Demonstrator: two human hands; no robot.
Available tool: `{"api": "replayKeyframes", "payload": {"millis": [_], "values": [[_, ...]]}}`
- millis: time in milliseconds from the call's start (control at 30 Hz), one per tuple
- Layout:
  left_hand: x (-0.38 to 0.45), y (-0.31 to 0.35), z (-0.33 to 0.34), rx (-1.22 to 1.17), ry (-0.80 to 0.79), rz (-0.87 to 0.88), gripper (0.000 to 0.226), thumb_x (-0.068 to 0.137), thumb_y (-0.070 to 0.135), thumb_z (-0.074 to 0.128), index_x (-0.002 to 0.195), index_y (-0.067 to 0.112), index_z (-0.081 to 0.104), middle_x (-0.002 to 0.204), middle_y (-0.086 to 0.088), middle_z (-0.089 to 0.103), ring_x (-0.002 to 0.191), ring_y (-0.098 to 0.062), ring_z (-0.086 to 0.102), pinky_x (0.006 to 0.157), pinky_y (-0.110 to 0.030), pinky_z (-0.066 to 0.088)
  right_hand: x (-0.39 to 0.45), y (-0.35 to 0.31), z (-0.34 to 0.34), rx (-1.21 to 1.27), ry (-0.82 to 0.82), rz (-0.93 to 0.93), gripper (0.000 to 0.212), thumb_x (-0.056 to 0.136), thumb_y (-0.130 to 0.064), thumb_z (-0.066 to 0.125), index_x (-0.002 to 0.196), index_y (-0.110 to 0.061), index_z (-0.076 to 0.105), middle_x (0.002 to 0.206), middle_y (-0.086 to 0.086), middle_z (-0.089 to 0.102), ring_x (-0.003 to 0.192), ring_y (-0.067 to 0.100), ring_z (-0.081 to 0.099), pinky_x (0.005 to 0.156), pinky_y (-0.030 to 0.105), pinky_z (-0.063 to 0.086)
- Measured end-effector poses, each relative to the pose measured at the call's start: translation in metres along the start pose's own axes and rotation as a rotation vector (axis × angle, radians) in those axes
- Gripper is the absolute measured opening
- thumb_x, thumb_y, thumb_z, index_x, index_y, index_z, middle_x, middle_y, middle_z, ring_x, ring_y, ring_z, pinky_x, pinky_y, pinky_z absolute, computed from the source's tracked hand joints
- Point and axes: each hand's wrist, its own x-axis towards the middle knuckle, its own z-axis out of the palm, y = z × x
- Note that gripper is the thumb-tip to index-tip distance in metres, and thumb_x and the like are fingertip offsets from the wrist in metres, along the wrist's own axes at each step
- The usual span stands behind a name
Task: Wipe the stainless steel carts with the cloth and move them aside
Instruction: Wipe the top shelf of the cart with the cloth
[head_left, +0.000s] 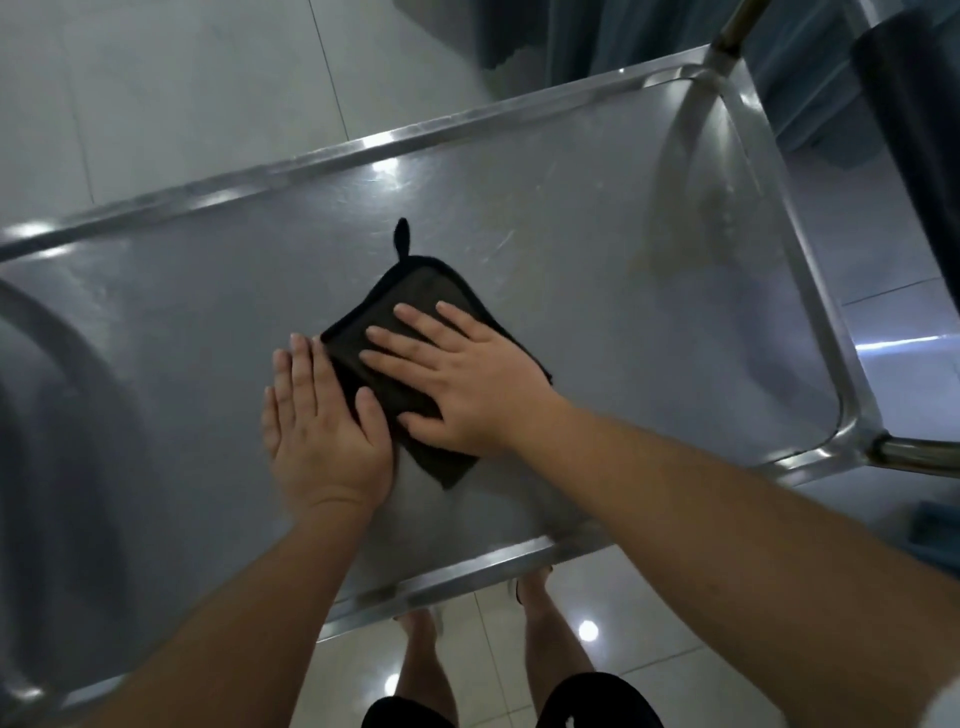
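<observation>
A dark folded cloth (415, 296) with a small hanging loop lies flat in the middle of the stainless steel cart's top tray (597, 249). My right hand (462, 374) presses down on the cloth with straight, spread fingers. Beside it, my left hand (317, 421) lies flat on the tray, and its thumb touches the cloth's left edge. The tray has a raised shiny rim all round and shows faint scratches and smears.
The cart's handle bar (737, 26) rises at the far right corner, and a second tube (924, 457) sticks out at the near right. Dark fabric (914, 104) hangs at the upper right. Pale floor tiles (156, 93) surround the cart; my legs stand close to its near rim.
</observation>
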Motion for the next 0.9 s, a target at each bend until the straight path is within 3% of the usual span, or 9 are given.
{"api": "replayKeyframes", "payload": {"millis": [133,267,367,467,567,767,900], "values": [[0.0,0.0,-0.001,-0.012,-0.008,0.013,0.072,0.103,0.045,0.03,0.168,0.014,0.024,0.176,-0.006,0.019,0.163,-0.023,0.012,0.132,-0.043,0.006,-0.025,0.06,-0.013,-0.008,0.068,0.243,0.075,0.096,-0.064,0.04,0.165,-0.035,0.026,0.172,-0.011,0.021,0.16,0.017,0.012,0.13,0.044,0.008],[0.0,0.002,-0.004,-0.008,-0.011,0.014,0.073,0.102,0.044,0.031,0.168,0.013,0.024,0.176,-0.007,0.019,0.163,-0.025,0.013,0.132,-0.045,0.008,-0.073,0.14,-0.029,-0.01,0.019,0.491,0.075,0.097,-0.064,0.033,0.165,-0.034,0.021,0.173,-0.009,0.019,0.16,0.021,0.015,0.129,0.045,0.009],[0.001,0.003,-0.005,-0.008,-0.003,0.011,0.073,0.102,0.044,0.031,0.167,0.013,0.025,0.176,-0.007,0.02,0.163,-0.025,0.014,0.132,-0.045,0.009,-0.105,0.184,-0.037,0.037,0.075,0.789,0.077,0.097,-0.065,0.029,0.165,-0.031,0.018,0.174,-0.005,0.017,0.16,0.025,0.012,0.128,0.047,0.007],[0.001,0.003,-0.004,-0.007,0.018,0.006,0.073,0.101,0.043,0.034,0.166,0.011,0.028,0.174,-0.008,0.024,0.162,-0.027,0.018,0.131,-0.046,0.011,-0.099,0.183,-0.039,0.12,0.124,1.14,0.078,0.099,-0.066,0.019,0.167,-0.03,0.008,0.175,-0.004,0.003,0.161,0.025,-0.002,0.13,0.05,0.0],[0.002,0.003,-0.003,0.006,0.021,0.003,0.073,0.101,0.044,0.034,0.167,0.012,0.028,0.175,-0.008,0.024,0.162,-0.026,0.017,0.131,-0.045,0.01,-0.057,0.138,-0.034,0.164,0.17,1.279,0.08,0.099,-0.063,0.016,0.168,-0.024,0.005,0.176,0.001,0.002,0.161,0.031,-0.003,0.129,0.055,0.001],[0.002,0.003,-0.004,0.025,-0.01,-0.003,0.075,0.099,0.043,0.034,0.168,0.015,0.025,0.176,-0.004,0.02,0.163,-0.021,0.012,0.131,-0.038,0.002,0.051,-0.002,-0.021,0.204,0.198,1.094,0.079,0.099,-0.056,0.033,0.167,-0.02,0.016,0.175,0.002,0.01,0.161,0.032,0.003,0.128,0.054,0.002],[0.003,0.004,-0.004,0.004,-0.028,-0.036,0.075,0.099,0.043,0.033,0.168,0.016,0.023,0.176,0.0,0.018,0.163,-0.015,0.007,0.131,-0.035,0.0,0.098,-0.033,-0.019,0.15,0.094,0.593,0.075,0.102,-0.055,0.028,0.168,-0.022,0.013,0.175,0.0,0.006,0.161,0.029,-0.002,0.128,0.053,-0.002]]}}
